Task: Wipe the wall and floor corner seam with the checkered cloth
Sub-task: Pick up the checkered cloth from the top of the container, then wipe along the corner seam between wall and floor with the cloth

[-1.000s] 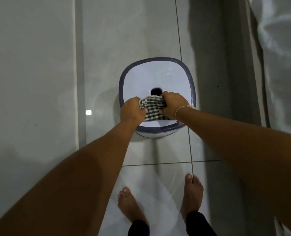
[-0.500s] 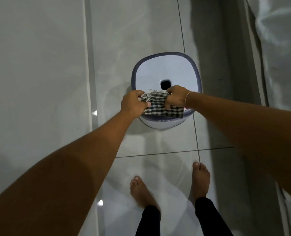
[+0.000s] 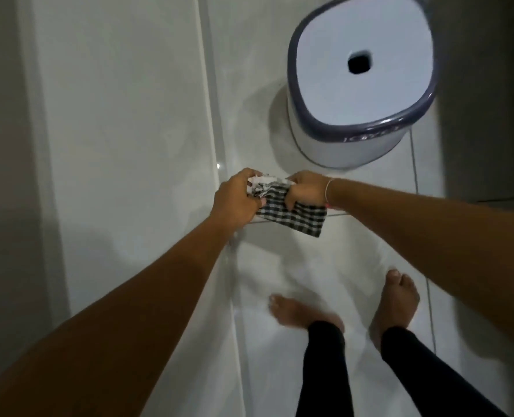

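You've lifted the checkered cloth (image 3: 292, 213) off the stool (image 3: 361, 82), which now stands clear at the far right. Your arms reach forward, nearly straight. Your left hand (image 3: 234, 201) and right hand (image 3: 305, 191) each pinch its bunched top edge, held in the air just right of the wall-floor seam (image 3: 216, 139).

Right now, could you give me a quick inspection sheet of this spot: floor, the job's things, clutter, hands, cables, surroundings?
Surface: glossy pale floor tiles, dark grout lines.
Job's things: checkered cloth, partly bunched, held above the floor; wall-floor seam runs just left of it.
Clutter: white stool with dark rim and centre hole.
Hands: left hand and right hand both grip the cloth.
Cables: nothing seen.
Surroundings: pale wall on the left; bare feet below.
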